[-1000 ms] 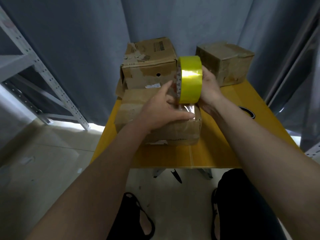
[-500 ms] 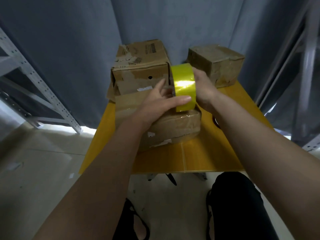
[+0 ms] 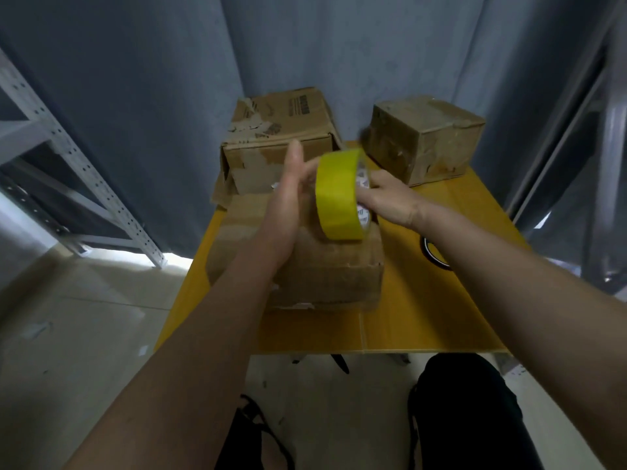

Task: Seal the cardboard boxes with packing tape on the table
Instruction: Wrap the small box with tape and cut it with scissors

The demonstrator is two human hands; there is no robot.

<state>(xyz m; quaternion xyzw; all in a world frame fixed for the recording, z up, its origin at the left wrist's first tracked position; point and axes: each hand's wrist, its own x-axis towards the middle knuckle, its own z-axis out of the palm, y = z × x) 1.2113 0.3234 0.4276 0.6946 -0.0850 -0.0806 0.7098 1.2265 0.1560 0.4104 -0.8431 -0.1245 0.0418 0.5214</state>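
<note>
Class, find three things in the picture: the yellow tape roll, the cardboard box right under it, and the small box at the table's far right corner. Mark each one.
yellow tape roll [image 3: 337, 195], head view, on its outer yellow band.
near cardboard box [image 3: 334, 269], head view, on its front top edge.
small box [image 3: 441, 150], head view, on its front right face.

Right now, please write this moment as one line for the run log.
step: taping front box | right hand: holds yellow tape roll over it | left hand: fingers straight beside roll | two boxes behind: untouched
</note>
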